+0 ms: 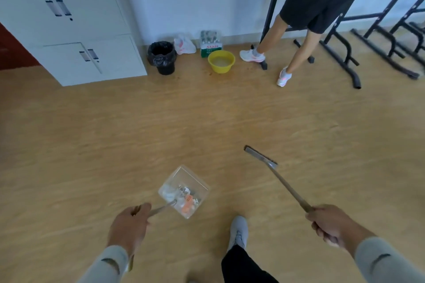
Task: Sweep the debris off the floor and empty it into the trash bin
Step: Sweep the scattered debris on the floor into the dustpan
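Note:
My left hand (128, 223) grips the thin handle of a clear plastic dustpan (184, 179), held just above the wooden floor ahead of me. White and orange debris (184, 197) lies inside the pan. My right hand (333, 225) grips the long handle of a broom whose narrow dark head (261, 156) points forward and left, apart from the dustpan. A trash bin (162, 57) lined with a black bag stands open by the far wall, beside the cabinet.
A white metal cabinet (69, 30) fills the far left. A yellow basin (221, 61), a white plastic bag (184, 45) and a pack of bottles (211, 42) sit near the bin. Another person's legs (296, 53) stand among black rack frames (340, 57) at right. My grey shoe (239, 232) is below.

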Demonstrator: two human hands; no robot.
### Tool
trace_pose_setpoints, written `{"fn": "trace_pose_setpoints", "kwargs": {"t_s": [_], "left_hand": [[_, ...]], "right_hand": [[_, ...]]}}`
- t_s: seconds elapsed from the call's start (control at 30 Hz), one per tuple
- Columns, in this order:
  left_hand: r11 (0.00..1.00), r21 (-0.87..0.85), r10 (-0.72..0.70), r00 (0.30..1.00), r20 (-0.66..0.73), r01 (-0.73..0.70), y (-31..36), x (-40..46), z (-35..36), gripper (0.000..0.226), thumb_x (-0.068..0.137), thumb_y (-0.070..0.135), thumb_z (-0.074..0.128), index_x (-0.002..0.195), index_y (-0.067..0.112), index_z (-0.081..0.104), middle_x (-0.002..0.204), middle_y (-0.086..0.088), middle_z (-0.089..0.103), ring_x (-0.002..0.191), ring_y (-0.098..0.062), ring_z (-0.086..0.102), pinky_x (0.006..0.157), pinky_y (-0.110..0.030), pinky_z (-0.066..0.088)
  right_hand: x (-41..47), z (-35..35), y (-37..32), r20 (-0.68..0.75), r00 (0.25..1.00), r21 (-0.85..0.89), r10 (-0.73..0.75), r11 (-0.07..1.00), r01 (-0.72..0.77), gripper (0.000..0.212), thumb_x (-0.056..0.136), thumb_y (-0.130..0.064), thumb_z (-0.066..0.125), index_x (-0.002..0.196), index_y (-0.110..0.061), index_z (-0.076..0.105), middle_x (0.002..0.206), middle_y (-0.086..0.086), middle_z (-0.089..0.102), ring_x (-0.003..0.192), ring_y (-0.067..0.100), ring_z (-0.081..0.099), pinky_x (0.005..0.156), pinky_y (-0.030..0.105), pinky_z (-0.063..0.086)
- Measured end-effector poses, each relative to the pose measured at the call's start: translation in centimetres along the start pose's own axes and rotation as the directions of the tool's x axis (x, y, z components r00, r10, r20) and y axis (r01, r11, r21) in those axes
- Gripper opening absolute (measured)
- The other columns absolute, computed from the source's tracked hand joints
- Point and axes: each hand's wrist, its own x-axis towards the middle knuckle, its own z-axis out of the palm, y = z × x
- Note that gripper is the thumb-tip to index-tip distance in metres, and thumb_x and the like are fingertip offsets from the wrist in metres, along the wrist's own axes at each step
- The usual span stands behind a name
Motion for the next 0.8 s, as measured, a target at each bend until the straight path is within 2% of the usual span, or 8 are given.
{"fn": "trace_pose_setpoints", "kwargs": {"t_s": [0.13, 0.23, 0.37, 0.5, 0.63, 0.7, 0.77, 0.8], "left_hand": [[0.997, 0.059, 0.043, 0.998, 0.043, -0.045, 2.9, 0.8, 3.1, 0.045, 0.100, 0.048, 0.059, 0.085, 0.006, 0.071, 0.079, -0.011, 0.078, 0.049, -0.026, 0.050, 0.054, -0.031, 0.042], [0.992, 0.112, 0.042, 0.996, 0.079, -0.051, 5.3, 1.6, 5.6, 0.044, 0.100, 0.047, 0.059, 0.089, 0.006, 0.071, 0.082, -0.012, 0.079, 0.048, -0.026, 0.048, 0.055, -0.032, 0.041], [0.980, 0.197, 0.005, 0.993, 0.117, -0.028, 9.1, 3.3, 9.1, 0.047, 0.100, 0.051, 0.059, 0.086, 0.008, 0.072, 0.077, -0.013, 0.079, 0.045, -0.026, 0.045, 0.057, -0.033, 0.041], [0.960, 0.271, 0.029, 0.987, 0.161, -0.072, 13.2, 4.6, 13.1, 0.045, 0.100, 0.049, 0.059, 0.086, 0.008, 0.073, 0.074, -0.012, 0.079, 0.045, -0.026, 0.046, 0.058, -0.034, 0.040], [0.946, 0.318, -0.008, 0.980, 0.197, -0.056, 16.8, 6.5, 17.7, 0.043, 0.103, 0.049, 0.058, 0.089, 0.010, 0.070, 0.078, -0.013, 0.078, 0.039, -0.020, 0.041, 0.055, -0.031, 0.038], [0.942, 0.329, -0.008, 0.973, 0.229, -0.069, 18.1, 7.1, 20.3, 0.041, 0.104, 0.046, 0.056, 0.092, 0.009, 0.068, 0.071, -0.010, 0.071, 0.036, -0.018, 0.038, 0.049, -0.028, 0.036], [0.938, 0.333, 0.012, 0.969, 0.245, -0.095, 19.0, 7.6, 22.6, 0.042, 0.104, 0.043, 0.055, 0.092, 0.004, 0.066, 0.058, -0.004, 0.058, 0.036, -0.018, 0.035, 0.047, -0.027, 0.034], [0.933, 0.344, 0.019, 0.971, 0.237, -0.102, 19.7, 7.9, 23.5, 0.044, 0.104, 0.043, 0.055, 0.090, 0.003, 0.066, 0.054, -0.002, 0.053, 0.038, -0.019, 0.036, 0.048, -0.029, 0.034]], "right_hand": [[2.9, -2.5, 1.7, -0.063, 0.990, 0.157, 0.127, 0.981, -0.116, 0.024, 0.099, -0.010, 0.057, 0.078, -0.001, 0.058, 0.043, 0.008, 0.044, 0.026, 0.013, 0.030, 0.035, 0.012, 0.027], [5.0, -4.5, 2.3, -0.107, 0.975, 0.245, 0.196, 0.955, -0.166, 0.025, 0.100, -0.012, 0.056, 0.078, -0.001, 0.058, 0.043, 0.008, 0.046, 0.024, 0.012, 0.031, 0.034, 0.012, 0.028], [8.1, -7.3, 2.3, -0.111, 0.961, 0.325, 0.254, 0.923, -0.206, 0.024, 0.101, -0.015, 0.055, 0.081, -0.002, 0.061, 0.047, 0.008, 0.048, 0.033, 0.014, 0.034, 0.036, 0.014, 0.030], [11.9, -9.9, 0.6, -0.116, 0.949, 0.383, 0.292, 0.895, -0.229, 0.024, 0.101, -0.015, 0.053, 0.080, -0.005, 0.059, 0.052, 0.008, 0.048, 0.042, 0.016, 0.036, 0.037, 0.013, 0.032], [16.2, -10.4, -1.6, -0.101, 0.939, 0.344, 0.330, 0.897, -0.279, 0.021, 0.101, -0.013, 0.045, 0.089, -0.003, 0.059, 0.056, 0.011, 0.050, 0.036, 0.014, 0.031, 0.040, 0.016, 0.029], [17.6, -9.3, -2.6, -0.056, 0.945, 0.272, 0.321, 0.916, -0.295, 0.020, 0.099, -0.010, 0.040, 0.095, -0.002, 0.058, 0.055, 0.012, 0.049, 0.035, 0.014, 0.031, 0.043, 0.019, 0.028], [18.2, -7.0, -3.5, 0.027, 0.958, 0.169, 0.287, 0.943, -0.287, 0.022, 0.097, -0.006, 0.037, 0.112, -0.002, 0.053, 0.055, 0.010, 0.046, 0.036, 0.014, 0.031, 0.044, 0.021, 0.027], [18.1, -5.7, -3.8, 0.071, 0.962, 0.094, 0.265, 0.958, -0.271, 0.030, 0.095, -0.004, 0.037, 0.123, -0.005, 0.048, 0.058, 0.011, 0.048, 0.038, 0.015, 0.035, 0.044, 0.022, 0.028]]}}
